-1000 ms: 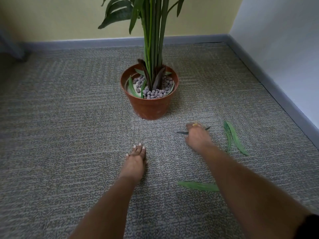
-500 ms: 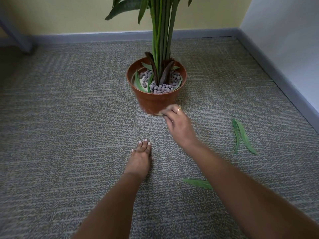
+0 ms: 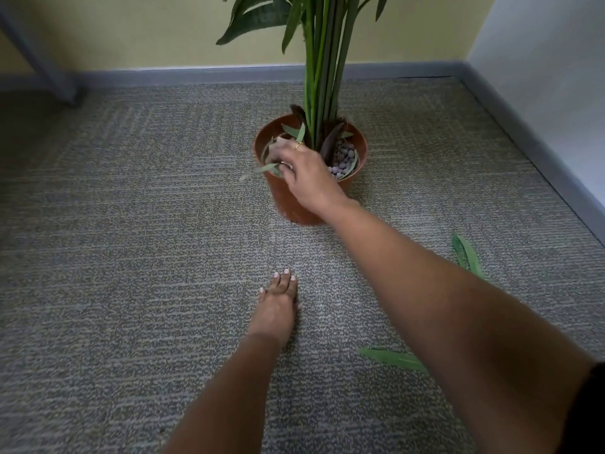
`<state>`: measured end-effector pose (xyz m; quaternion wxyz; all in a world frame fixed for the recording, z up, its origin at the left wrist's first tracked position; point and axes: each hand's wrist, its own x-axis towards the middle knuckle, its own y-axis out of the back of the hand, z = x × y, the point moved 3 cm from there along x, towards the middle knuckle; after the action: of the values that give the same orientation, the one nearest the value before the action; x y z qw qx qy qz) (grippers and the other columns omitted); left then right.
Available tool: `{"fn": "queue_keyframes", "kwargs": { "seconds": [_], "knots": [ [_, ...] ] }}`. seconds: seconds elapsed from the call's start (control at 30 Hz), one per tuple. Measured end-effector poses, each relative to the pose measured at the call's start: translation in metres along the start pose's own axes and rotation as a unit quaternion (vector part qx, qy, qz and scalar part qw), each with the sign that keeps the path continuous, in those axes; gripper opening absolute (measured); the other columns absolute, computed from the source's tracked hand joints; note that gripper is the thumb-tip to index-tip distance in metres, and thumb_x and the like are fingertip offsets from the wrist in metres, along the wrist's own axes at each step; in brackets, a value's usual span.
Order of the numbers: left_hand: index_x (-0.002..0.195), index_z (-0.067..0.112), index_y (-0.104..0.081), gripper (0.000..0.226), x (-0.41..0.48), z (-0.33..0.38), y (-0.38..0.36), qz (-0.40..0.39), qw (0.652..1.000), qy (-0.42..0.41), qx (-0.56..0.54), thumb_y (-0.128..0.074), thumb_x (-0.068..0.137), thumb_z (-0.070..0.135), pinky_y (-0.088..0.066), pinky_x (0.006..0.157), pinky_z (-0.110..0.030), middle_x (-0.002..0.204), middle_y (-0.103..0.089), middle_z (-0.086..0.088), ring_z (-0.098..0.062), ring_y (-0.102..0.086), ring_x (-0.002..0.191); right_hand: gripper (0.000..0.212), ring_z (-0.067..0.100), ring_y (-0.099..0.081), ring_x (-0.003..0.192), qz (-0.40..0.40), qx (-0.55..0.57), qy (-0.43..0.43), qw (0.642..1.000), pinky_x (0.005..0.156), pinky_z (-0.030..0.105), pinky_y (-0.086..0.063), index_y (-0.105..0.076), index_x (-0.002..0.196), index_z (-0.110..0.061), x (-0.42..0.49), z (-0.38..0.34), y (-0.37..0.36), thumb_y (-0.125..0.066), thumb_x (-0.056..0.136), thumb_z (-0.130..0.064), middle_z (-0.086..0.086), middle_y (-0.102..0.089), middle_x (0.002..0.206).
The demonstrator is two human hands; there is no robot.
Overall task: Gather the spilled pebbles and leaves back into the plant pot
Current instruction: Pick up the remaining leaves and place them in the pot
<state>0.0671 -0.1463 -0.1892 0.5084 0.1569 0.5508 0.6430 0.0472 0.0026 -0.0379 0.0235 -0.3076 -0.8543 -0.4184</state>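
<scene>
A terracotta plant pot stands on the grey carpet with grey pebbles and several green leaves inside it. My right hand hovers over the pot's left rim, fingers closed on a green leaf whose tip sticks out to the left past the rim. My left hand rests flat on the carpet in front of the pot, holding nothing. Two leaves lie together on the carpet to the right. Another leaf lies nearer me, partly hidden under my right forearm.
Tall green stems rise from the pot's middle. A grey baseboard runs along the yellow back wall, and a white wall closes the right side. A grey furniture leg stands at the back left.
My right hand picked a leaf off the carpet to the right of the pot, carried it left and up, and now holds it over the pot's rim. My left hand stayed put.
</scene>
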Motion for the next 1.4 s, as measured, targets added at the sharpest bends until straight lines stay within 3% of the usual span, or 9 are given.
{"fn": "queue_keyframes", "kwargs": {
  "seconds": [0.17, 0.33, 0.47, 0.57, 0.7, 0.87, 0.97, 1.17, 1.4],
  "knots": [
    [0.148, 0.012, -0.007, 0.055, 0.001, -0.001, -0.001, 0.007, 1.000, -0.001, -0.007, -0.034, 0.100, 0.017, -0.001, 0.118, -0.037, 0.158, -0.001, -0.004, -0.019, 0.003, 0.146, 0.044, 0.017, -0.028, 0.139, -0.005, -0.093, -0.065, 0.994, 0.116, 0.037, -0.021, -0.063, 0.114, -0.012, -0.005, 0.033, -0.001, -0.037, 0.087, 0.011, 0.002, -0.041, 0.144],
    [0.147, 0.012, -0.006, 0.056, -0.001, 0.000, 0.000, 0.005, 1.000, -0.003, -0.004, -0.035, 0.099, 0.018, 0.000, 0.118, -0.037, 0.158, 0.000, -0.004, -0.019, 0.004, 0.146, 0.044, 0.018, -0.031, 0.137, -0.054, -0.056, -0.090, 0.993, 0.116, 0.031, -0.017, -0.068, 0.100, -0.003, -0.007, 0.043, 0.005, -0.031, 0.084, 0.014, 0.009, -0.050, 0.137],
    [0.147, 0.012, -0.005, 0.057, 0.000, 0.000, 0.001, -0.003, 1.000, -0.001, -0.002, -0.035, 0.099, 0.019, -0.001, 0.118, -0.036, 0.158, 0.001, -0.003, -0.018, 0.004, 0.146, 0.028, 0.024, -0.051, 0.117, -0.092, 0.027, -0.116, 0.989, 0.097, 0.031, -0.036, -0.066, 0.091, -0.003, -0.002, 0.038, 0.012, -0.039, 0.090, -0.009, 0.014, -0.060, 0.121],
    [0.148, 0.012, -0.006, 0.055, 0.001, 0.001, 0.003, -0.008, 1.000, -0.002, 0.004, -0.033, 0.100, 0.020, -0.003, 0.119, -0.036, 0.158, 0.001, -0.004, -0.018, 0.003, 0.146, 0.019, 0.023, -0.056, 0.102, -0.111, -0.001, -0.100, 0.989, 0.083, 0.029, -0.039, -0.063, 0.093, -0.004, 0.003, 0.030, 0.010, -0.047, 0.089, -0.015, 0.011, -0.064, 0.108],
    [0.148, 0.012, -0.006, 0.056, 0.001, 0.001, 0.002, -0.011, 1.000, 0.001, 0.008, -0.033, 0.100, 0.022, -0.003, 0.118, -0.036, 0.158, 0.000, -0.004, -0.018, 0.003, 0.146, 0.026, 0.021, -0.052, 0.107, -0.108, -0.029, -0.080, 0.991, 0.086, 0.022, -0.035, -0.065, 0.096, -0.007, 0.013, 0.021, 0.007, -0.047, 0.083, 0.006, 0.011, -0.059, 0.114],
    [0.148, 0.012, -0.006, 0.057, 0.002, 0.000, 0.003, -0.018, 1.000, 0.003, 0.008, -0.034, 0.099, 0.022, -0.003, 0.119, -0.036, 0.158, 0.001, -0.003, -0.018, 0.004, 0.146, 0.021, 0.024, -0.053, 0.112, -0.113, -0.077, -0.081, 0.987, 0.099, 0.031, -0.040, -0.066, 0.104, -0.004, 0.028, 0.016, 0.003, -0.053, 0.088, -0.006, 0.014, -0.060, 0.118],
    [0.147, 0.011, -0.005, 0.057, 0.001, 0.001, 0.003, -0.017, 1.000, 0.001, 0.005, -0.035, 0.099, 0.022, -0.002, 0.118, -0.035, 0.158, 0.002, -0.004, -0.018, 0.004, 0.146, 0.016, 0.028, -0.056, 0.093, -0.173, -0.148, -0.104, 0.968, 0.074, 0.037, -0.045, -0.061, 0.088, -0.005, 0.030, 0.021, -0.006, -0.045, 0.091, -0.007, 0.009, -0.055, 0.090],
    [0.147, 0.012, -0.005, 0.058, 0.002, -0.001, 0.001, -0.019, 1.000, 0.002, 0.005, -0.036, 0.099, 0.023, -0.001, 0.118, -0.035, 0.158, 0.002, -0.003, -0.018, 0.005, 0.146, 0.025, 0.033, -0.061, 0.098, -0.055, -0.225, -0.119, 0.966, 0.077, 0.035, -0.047, -0.066, 0.105, -0.012, 0.037, 0.018, -0.002, -0.047, 0.089, -0.007, 0.013, -0.065, 0.102],
    [0.147, 0.012, -0.005, 0.058, 0.002, -0.001, 0.000, -0.017, 1.000, 0.001, 0.004, -0.035, 0.099, 0.022, -0.001, 0.118, -0.035, 0.158, 0.002, -0.004, -0.018, 0.005, 0.146, 0.028, 0.031, -0.063, 0.096, 0.063, -0.283, -0.044, 0.956, 0.073, 0.035, -0.047, -0.064, 0.111, -0.017, 0.034, 0.004, 0.004, -0.044, 0.093, -0.010, 0.012, -0.069, 0.101]
  ]
}}
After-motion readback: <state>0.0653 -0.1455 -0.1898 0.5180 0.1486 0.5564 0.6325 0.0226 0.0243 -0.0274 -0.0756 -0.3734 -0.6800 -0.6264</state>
